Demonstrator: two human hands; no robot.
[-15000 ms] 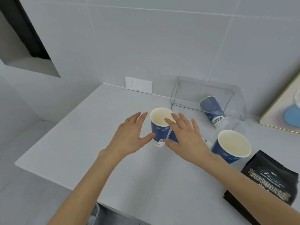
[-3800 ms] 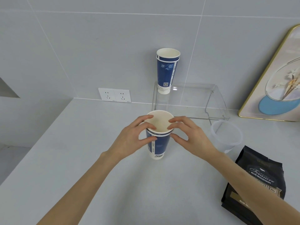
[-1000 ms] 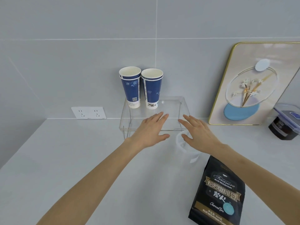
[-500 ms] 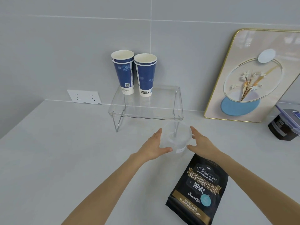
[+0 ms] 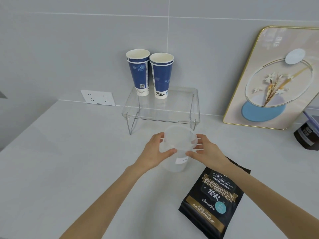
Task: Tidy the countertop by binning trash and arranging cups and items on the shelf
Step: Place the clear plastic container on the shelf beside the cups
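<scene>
Shelf [image 5: 177, 111] right half free — two cup stacks [image 5: 150, 73] crowd its left.

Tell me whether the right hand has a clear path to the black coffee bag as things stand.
Probably not at once: the right hand and left hand both grip the clear plastic cup. The black coffee bag lies uncovered just beneath its forearm.

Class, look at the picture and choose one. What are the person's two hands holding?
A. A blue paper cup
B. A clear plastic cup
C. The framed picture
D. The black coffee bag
B. The left hand and right hand grip the rim of the clear plastic cup from either side, while the blue paper cups stand on the clear shelf and the black coffee bag lies untouched on the counter.
</scene>
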